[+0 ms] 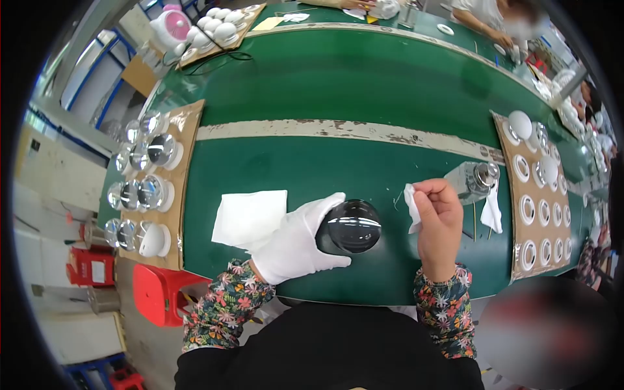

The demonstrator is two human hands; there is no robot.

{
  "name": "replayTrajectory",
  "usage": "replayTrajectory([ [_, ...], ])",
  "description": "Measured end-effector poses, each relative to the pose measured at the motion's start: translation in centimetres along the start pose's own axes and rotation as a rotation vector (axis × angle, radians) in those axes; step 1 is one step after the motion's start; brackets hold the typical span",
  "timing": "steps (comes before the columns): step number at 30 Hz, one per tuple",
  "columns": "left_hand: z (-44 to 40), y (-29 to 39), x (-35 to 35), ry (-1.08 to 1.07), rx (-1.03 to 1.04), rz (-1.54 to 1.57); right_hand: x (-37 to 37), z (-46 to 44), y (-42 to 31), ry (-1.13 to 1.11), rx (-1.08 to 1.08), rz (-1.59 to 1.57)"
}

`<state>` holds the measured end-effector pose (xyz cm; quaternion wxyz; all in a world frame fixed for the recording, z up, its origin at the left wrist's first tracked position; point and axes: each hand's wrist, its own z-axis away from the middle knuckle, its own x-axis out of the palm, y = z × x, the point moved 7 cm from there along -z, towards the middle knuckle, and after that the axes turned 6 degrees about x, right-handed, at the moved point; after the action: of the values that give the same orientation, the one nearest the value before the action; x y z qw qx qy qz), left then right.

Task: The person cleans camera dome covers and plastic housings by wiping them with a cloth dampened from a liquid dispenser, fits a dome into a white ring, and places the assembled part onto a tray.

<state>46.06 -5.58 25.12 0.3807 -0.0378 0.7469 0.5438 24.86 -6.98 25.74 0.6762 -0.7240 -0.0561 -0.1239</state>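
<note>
My left hand [296,239], in a white glove, curves around the left side of a dark glossy ball [354,226] on the green table [292,162]. Its thumb and fingers hold the ball's edge. My bare right hand [439,218] pinches a small white cloth [412,208] between thumb and fingertips, to the right of the ball. Beside my left hand lies a square white cloth [248,218]. Just beyond my right hand stands a glass bottle with a metal top [478,179], and another white cloth [492,209] lies next to it.
Cardboard with clear balls [153,193] on white rings is at the left. Another board [519,221] at the right carries white rings and several balls. White balls [224,31] sit at the back left. Co-workers [497,19] work across the table. A red stool [156,292] stands lower left.
</note>
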Motion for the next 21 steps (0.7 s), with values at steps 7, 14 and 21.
replayTrajectory([
  [7, -1.3, 0.3, 0.0, -0.006, 0.157, 0.067, 0.7, -0.3, 1.4, -0.050, 0.059, 0.059],
  [14, -2.2, 1.0, 0.4, 0.017, 0.350, 0.011, 0.3, -0.6, 2.1, -0.071, 0.120, 0.074],
  [21, -2.6, 1.9, 0.0, -0.024, 0.391, -0.173, -0.2, 0.8, 4.9, -0.204, 0.371, -0.150],
])
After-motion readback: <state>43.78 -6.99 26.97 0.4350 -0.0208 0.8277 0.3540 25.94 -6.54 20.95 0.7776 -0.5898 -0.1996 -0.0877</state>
